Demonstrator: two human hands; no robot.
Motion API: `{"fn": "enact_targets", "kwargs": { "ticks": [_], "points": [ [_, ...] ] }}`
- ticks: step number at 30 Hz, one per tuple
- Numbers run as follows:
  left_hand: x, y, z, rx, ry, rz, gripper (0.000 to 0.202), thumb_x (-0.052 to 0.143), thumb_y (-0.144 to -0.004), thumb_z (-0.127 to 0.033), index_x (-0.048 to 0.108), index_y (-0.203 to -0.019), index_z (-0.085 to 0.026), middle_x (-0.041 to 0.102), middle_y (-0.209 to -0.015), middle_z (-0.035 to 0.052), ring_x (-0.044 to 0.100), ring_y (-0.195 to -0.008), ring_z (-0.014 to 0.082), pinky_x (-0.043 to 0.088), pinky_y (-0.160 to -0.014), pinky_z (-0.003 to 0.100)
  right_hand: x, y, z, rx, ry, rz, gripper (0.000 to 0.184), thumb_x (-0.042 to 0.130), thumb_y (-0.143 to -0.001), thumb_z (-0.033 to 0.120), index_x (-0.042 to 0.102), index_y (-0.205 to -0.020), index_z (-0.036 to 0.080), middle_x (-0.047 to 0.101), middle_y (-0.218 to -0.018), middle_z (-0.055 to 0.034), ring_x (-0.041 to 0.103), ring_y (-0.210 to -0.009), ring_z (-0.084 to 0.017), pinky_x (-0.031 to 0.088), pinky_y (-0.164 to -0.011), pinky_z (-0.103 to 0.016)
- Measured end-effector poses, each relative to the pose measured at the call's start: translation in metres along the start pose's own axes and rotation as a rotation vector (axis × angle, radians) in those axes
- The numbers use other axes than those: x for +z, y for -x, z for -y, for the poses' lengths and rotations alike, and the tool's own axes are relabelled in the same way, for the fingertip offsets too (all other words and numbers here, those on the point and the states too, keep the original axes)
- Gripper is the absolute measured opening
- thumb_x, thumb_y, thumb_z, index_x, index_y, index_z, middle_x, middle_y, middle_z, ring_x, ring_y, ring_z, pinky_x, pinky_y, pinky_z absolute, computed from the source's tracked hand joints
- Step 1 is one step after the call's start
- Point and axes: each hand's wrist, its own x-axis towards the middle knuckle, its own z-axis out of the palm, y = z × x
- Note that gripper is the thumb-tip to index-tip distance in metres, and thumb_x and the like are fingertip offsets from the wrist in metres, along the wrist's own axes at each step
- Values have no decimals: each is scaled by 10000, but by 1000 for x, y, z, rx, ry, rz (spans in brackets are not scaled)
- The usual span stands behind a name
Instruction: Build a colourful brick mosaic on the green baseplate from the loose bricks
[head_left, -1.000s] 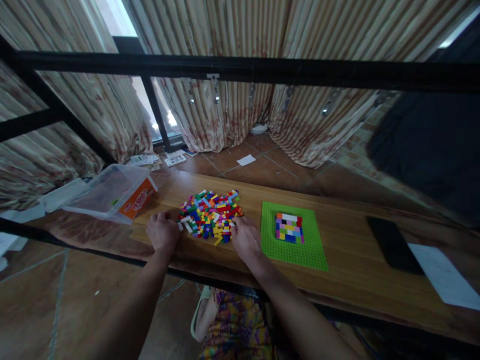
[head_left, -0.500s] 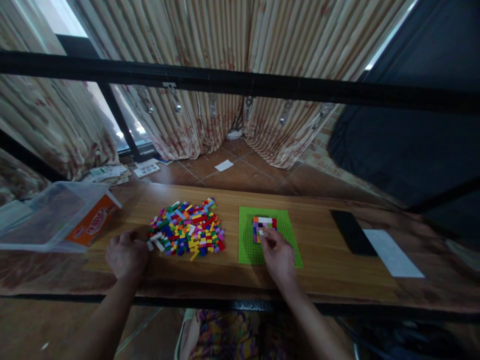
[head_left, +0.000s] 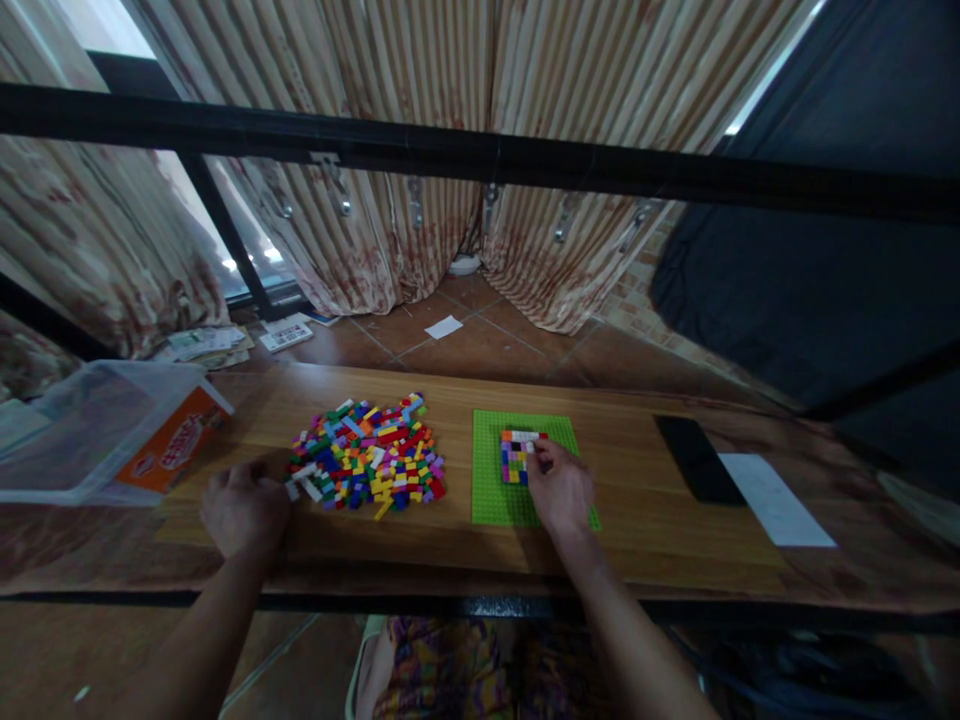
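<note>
My right hand [head_left: 561, 488] rests on the green baseplate [head_left: 489, 478], its fingers pinched against the right side of a small multicoloured brick build [head_left: 514, 455]; a small white brick shows at the fingertips. My left hand [head_left: 241, 506] lies curled on the wooden table [head_left: 645, 520] just left of a pile of loose coloured bricks [head_left: 367, 460], touching its edge. Whether the left hand holds a brick is hidden.
A clear plastic box [head_left: 97, 430] with an orange label lies tipped at the table's left end. A black phone [head_left: 696, 458] and a white sheet [head_left: 776, 498] lie to the right. A black frame bar [head_left: 480, 155] crosses overhead; curtains hang behind.
My right hand left the brick pile, moved right onto the baseplate and now presses at the build. My left hand stayed beside the pile. The view swung to the right.
</note>
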Motion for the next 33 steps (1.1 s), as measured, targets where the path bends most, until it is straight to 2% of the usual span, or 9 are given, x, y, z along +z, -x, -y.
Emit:
{"fn": "enact_targets", "kwargs": {
  "ticks": [5,18,23,27,33],
  "points": [
    [-2,2,-2,37,-36,-2,337,444,-789,-179,667,-1037,-126,604,-1090,174,554,-1057,331,448,-906,453,3,-2,4,-37,61,1,229,512,-856,271,690,-981,201,729,-895,-65,631,-842,-217,386,-811,-347],
    [-1,1,-1,40,-53,-12,315,456,-796,-171,677,-1017,-125,607,-1054,163,563,-1022,316,466,-875,442,6,-2,1,-96,95,34,213,520,-861,284,702,-950,215,712,-865,-53,616,-833,-207,379,-801,-337],
    [-2,1,-3,36,-44,-13,329,469,-785,-162,680,-1033,-121,613,-1053,154,560,-1015,306,462,-891,450,1,-3,-5,-127,-27,32,263,522,-864,370,705,-957,205,714,-883,-61,621,-811,-200,419,-790,-330],
    [1,1,-1,24,-19,-18,337,477,-778,-157,683,-1042,-121,618,-1060,155,562,-1020,305,459,-902,454,-9,-1,-9,-117,-139,-17,333,457,-890,380,711,-964,179,725,-916,-91,627,-762,-200,453,-755,-333],
    [6,1,5,57,-28,-46,337,471,-792,-163,687,-1047,-117,617,-1060,169,565,-1048,312,464,-904,446,-13,1,-14,-122,-153,-33,377,431,-893,388,717,-970,155,723,-917,-113,631,-748,-208,465,-739,-336]
  ]
}}
